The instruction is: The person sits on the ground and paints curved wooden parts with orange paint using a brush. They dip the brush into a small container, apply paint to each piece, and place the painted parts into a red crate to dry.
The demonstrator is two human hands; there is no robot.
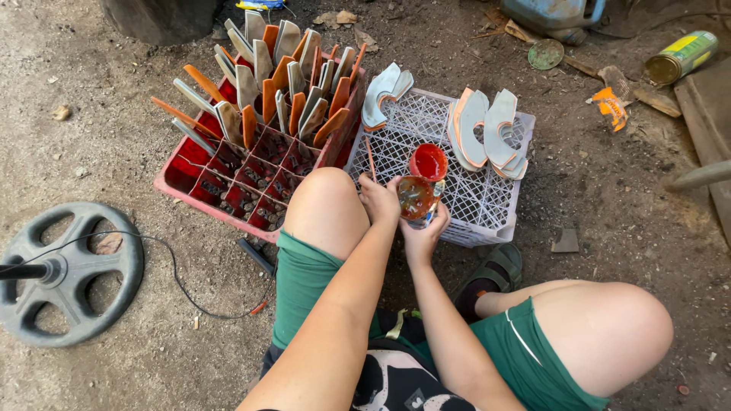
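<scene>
- Right hand (pixel 423 234) has its grip wrapped around a small clear glass jar of orange paint (pixel 417 199); its red round lid (pixel 429 161) stands just above.
- Left hand (pixel 378 199), beside that grip, pinches a thin brush stick (pixel 370 157).
- Beyond: white plastic lattice crate (pixel 472 199), red divided crate (pixel 228 183) of orange-edged blades.

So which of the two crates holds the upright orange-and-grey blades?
The red crate left of the person's knee: blades stand upright in its compartments. The white crate only has curved pieces lying flat on its mesh.
</scene>
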